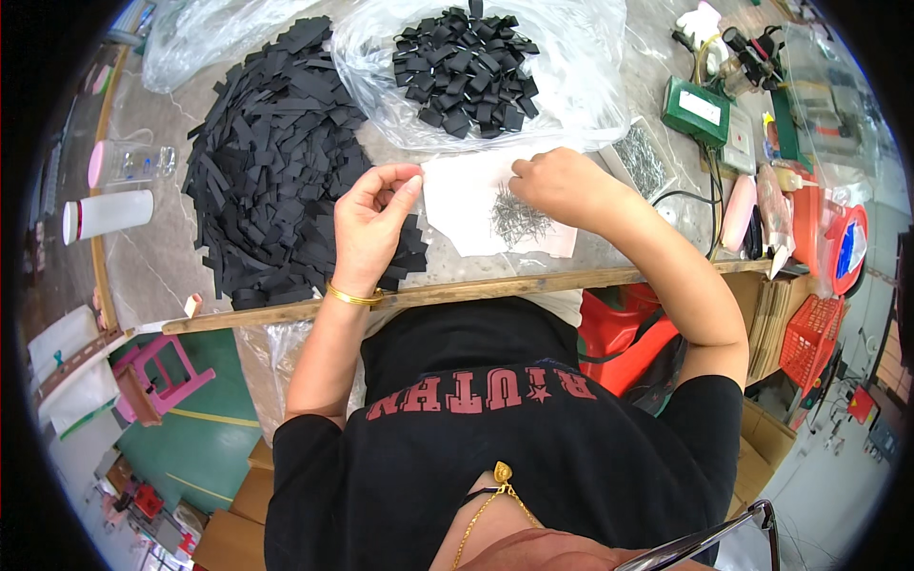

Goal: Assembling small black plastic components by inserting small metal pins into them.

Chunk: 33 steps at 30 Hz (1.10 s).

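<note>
"In the head view — what do the containers hold?"

"Small folded black pieces [466, 74] heap on the clear crumpled plastic bag [581, 81]; thin silvery metal pins [643, 157] lie in the shallow pale tray [620, 173]."

"And the hands?"

"Apart. The left hand [371, 224], fingertips close together, is beside flat black strips [276, 162]; the right hand [564, 190] curls over loose silvery pins [514, 224] on a white sheet [446, 202] — whether either grips anything, I can't tell."

Left hand [371, 224] hung near desk [157, 271] front edge | right hand [560, 186] curled at metal pins [519, 225] | black strips [281, 162] lay toward left edge
</note>
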Motion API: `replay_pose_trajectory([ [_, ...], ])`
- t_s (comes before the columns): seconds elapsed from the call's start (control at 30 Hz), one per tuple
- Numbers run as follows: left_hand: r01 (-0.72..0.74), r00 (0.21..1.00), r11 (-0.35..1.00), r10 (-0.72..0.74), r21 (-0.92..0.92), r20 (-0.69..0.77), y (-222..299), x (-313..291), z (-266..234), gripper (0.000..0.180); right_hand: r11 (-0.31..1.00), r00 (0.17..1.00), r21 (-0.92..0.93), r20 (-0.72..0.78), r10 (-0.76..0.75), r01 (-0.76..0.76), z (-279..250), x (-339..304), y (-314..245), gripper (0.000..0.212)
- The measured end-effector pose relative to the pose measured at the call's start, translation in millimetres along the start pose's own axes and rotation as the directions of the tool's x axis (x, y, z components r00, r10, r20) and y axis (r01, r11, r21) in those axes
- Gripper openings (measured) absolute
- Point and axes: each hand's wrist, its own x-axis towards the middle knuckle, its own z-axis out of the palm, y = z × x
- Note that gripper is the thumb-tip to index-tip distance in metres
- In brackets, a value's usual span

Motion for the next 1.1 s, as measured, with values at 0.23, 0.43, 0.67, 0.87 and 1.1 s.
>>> replay_pose_trajectory([
  [0.23,0.03,0.979,1.0,-0.029,0.002,0.201,-19,-8,26,0.016,0.875,0.972,0.425,0.052,0.23,-0.23,0,-8,-1,0.012],
  [0.43,0.142,0.935,0.99,-0.14,0.018,0.325,-27,-8,54,0.02,0.441,0.922,0.854,0.107,0.371,-0.276,3,-11,-9,0.017],
  [0.67,0.152,0.947,0.987,-0.13,-0.051,0.294,-28,-2,58,0.017,0.174,0.905,0.94,0.213,0.368,-0.292,4,-11,-14,0.017],
  [0.87,0.157,0.948,0.985,-0.129,-0.074,0.291,-28,2,58,0.016,0.033,0.909,0.968,0.22,0.353,-0.247,15,-12,-13,0.009],
  [1.1,0.166,0.962,0.981,-0.137,-0.105,0.237,-27,-3,61,0.017,-0.091,0.898,0.98,0.197,0.394,-0.175,19,-13,-19,0.014],
])
